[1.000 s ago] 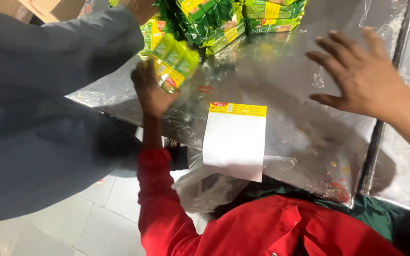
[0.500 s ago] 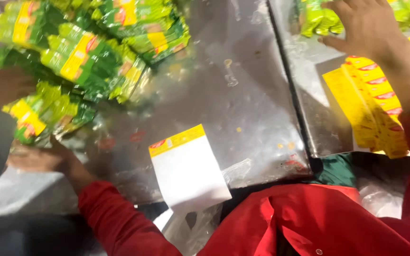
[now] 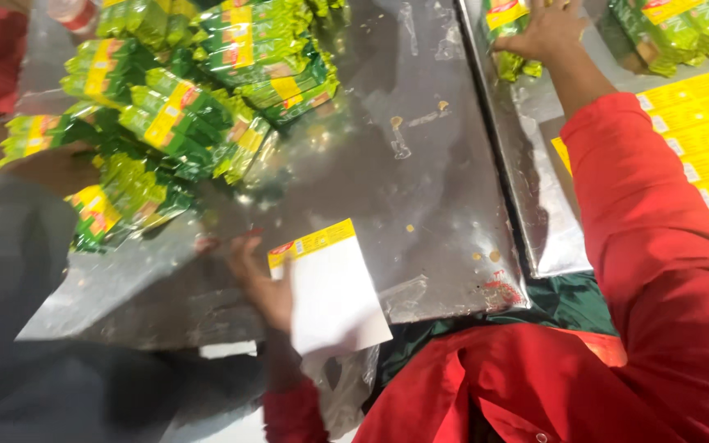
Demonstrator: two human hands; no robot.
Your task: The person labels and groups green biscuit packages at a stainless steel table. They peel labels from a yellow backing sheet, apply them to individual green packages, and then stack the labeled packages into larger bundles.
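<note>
White card with yellow top strip (image 3: pixel 331 289), lower centre of frame, lying flat on the shiny foil-covered table (image 3: pixel 420 189), overhanging its near edge | left hand (image 3: pixel 263 279) flat beside it, fingers spread, touching its left edge as if steadying | right hand (image 3: pixel 545 31), top right, arm stretched, fingers curled on green-yellow sachets (image 3: pixel 509 34) | sachet heap (image 3: pixel 182 107) upper left.

The shiny sheet-metal counter (image 3: pixel 420 164) lay bare in a broad strip to the right of the heap of green and yellow sachet packs (image 3: pixel 198 98), open enough for a hand to cross. The heap itself blocked the far left. Nearer than the heap, a white card with a yellow top band (image 3: pixel 330 287) lay at the counter's edge, the left hand (image 3: pixel 260 279) just beside it. Right of the strip, a raised metal seam (image 3: pixel 494 139) and the red sleeve (image 3: pixel 642 213) barred the way.
</note>
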